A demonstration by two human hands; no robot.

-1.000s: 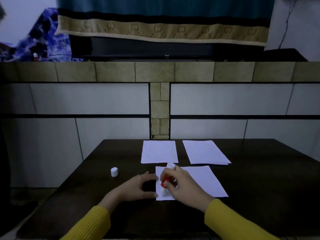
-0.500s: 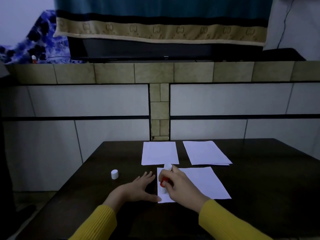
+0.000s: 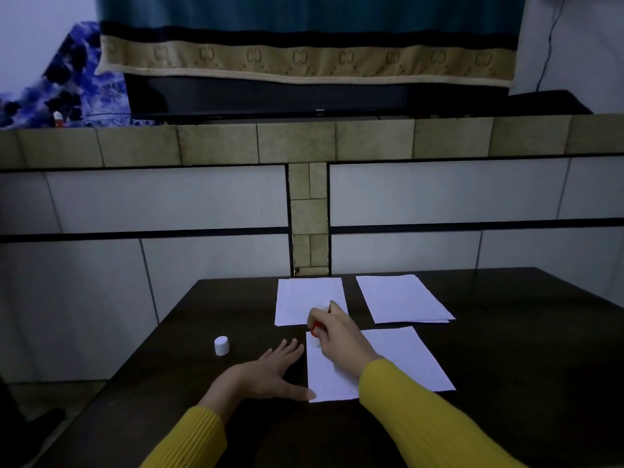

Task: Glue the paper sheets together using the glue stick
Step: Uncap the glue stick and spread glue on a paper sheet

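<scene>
Red-and-white glue stick (image 3: 317,329) now moved up to the far left corner of nearest white paper sheet (image 3: 401,356), clamped in right hand (image 3: 341,336) grip. Left hand (image 3: 270,373) flattened, fingers apart, thumb pinning sheet's near corner. Probably edge gluing underway; 2 farther sheets untouched.

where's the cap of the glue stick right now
In the head view, the white cap stands on the dark table, left of the left hand, apart from it.

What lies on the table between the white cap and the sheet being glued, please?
In the head view, only the left hand lies flat between the white cap and the near sheet, its thumb touching the sheet's edge.
</scene>
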